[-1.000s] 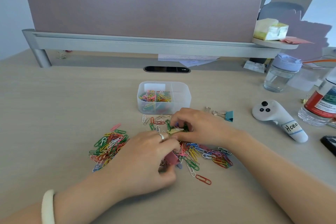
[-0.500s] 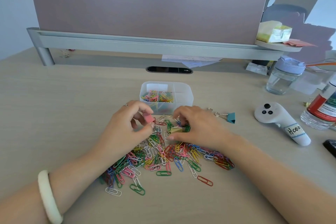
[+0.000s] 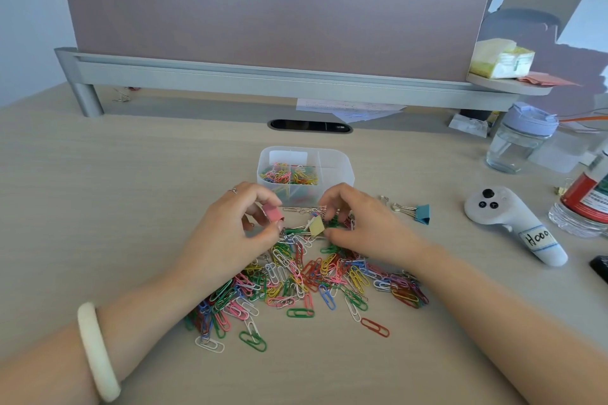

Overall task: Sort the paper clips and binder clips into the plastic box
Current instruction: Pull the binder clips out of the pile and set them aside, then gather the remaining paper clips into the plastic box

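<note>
The left hand (image 3: 237, 233) has its grip clenched on a pink binder clip (image 3: 273, 212), pinched btw thumb and fingers. The right hand (image 3: 365, 227) is curled over the 12 o'clock edge of the paper clips (image 3: 312, 276), with its thumb just beside a yellow binder clip (image 3: 317, 226). If its grip really holds sth, I cannot tell. The plastic box (image 3: 339, 186) stands on the worktop (image 3: 98, 207) at 12 o'clock from both hands, near. Paper clips lie in its left compartments and the right one looks bare.

Handling, as I judge: binder clips are light and stiff, w/ a strong spring. Best to take them by the flat coloured body, not by the wire handles, which swing. Paper clips are very light, thin, smooth wire and they hook into each other, so one pinch may lift several.

Around: a blue binder clip (image 3: 421, 214) lies at 3 o'clock from the right hand, apart from the heap. A white controller (image 3: 513, 223) is further at 3 o'clock, and a glass jar (image 3: 519, 145) at 2 o'clock. Nothing stands btw the hands and the box.
</note>
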The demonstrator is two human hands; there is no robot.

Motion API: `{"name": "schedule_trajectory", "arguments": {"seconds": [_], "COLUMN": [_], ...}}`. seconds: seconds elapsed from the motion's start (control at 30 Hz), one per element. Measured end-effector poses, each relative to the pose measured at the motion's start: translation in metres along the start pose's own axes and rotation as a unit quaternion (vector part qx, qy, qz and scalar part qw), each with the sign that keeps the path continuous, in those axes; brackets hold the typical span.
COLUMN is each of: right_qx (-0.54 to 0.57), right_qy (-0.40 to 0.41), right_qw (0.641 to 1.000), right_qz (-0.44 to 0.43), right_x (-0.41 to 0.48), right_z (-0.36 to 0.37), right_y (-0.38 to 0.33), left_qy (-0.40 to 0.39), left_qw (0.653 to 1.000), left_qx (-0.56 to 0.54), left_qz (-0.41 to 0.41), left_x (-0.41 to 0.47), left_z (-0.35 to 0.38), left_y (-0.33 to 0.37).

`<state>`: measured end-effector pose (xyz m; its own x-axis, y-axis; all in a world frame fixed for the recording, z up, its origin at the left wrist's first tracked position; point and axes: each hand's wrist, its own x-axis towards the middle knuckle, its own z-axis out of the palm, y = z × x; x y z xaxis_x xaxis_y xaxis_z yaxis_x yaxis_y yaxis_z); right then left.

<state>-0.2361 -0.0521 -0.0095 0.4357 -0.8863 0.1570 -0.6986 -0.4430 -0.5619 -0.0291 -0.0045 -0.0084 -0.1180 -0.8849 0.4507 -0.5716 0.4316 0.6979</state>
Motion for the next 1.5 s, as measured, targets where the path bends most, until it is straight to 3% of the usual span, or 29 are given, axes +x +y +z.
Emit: {"name": "schedule_trajectory", "arguments": {"seconds": [0.17, 0.4, 0.5, 0.67, 0.83, 1.03, 1.17, 1.3, 1.5], "right_qx": [-0.094, -0.039, -0.015, -0.15, -0.009, 0.09, 0.063, 0.034, -0.055], "right_qy": [-0.03, -0.007, 0.021, 0.077, 0.073, 0.083, 0.042, 0.054, 0.074], "right_qw": [0.995, 0.999, 0.997, 0.97, 0.993, 0.992, 0.99, 0.978, 0.976], "right_qz": [0.003, -0.02, -0.069, -0.177, -0.093, 0.016, 0.123, 0.199, 0.196], "right_x": [0.003, 0.001, 0.0, 0.001, 0.001, -0.016, -0.041, -0.065, -0.072], "right_z": [0.001, 0.003, -0.002, -0.005, -0.017, -0.048, -0.076, -0.078, -0.075], "right_y": [0.005, 0.004, 0.004, 0.005, 0.004, 0.011, 0.045, 0.077, 0.093], "left_qy": [-0.002, -0.003, 0.001, -0.002, 0.0, 0.003, -0.062, -0.156, -0.211], "left_qw": [1.0, 1.0, 1.0, 1.0, 0.999, 0.994, 0.995, 0.986, 0.97], "left_qx": [0.002, -0.008, -0.007, -0.012, -0.046, -0.102, -0.076, -0.04, 0.062], "left_qz": [0.002, -0.004, -0.001, 0.015, 0.01, -0.034, 0.006, 0.03, 0.098], "left_x": [0.0, -0.001, 0.0, 0.002, 0.004, 0.02, 0.036, 0.053, 0.065], "left_z": [0.001, 0.0, 0.001, 0.001, 0.002, 0.006, 0.035, 0.078, 0.124], "left_y": [-0.001, -0.001, -0.002, -0.008, -0.007, 0.002, 0.024, 0.048, 0.051]}}
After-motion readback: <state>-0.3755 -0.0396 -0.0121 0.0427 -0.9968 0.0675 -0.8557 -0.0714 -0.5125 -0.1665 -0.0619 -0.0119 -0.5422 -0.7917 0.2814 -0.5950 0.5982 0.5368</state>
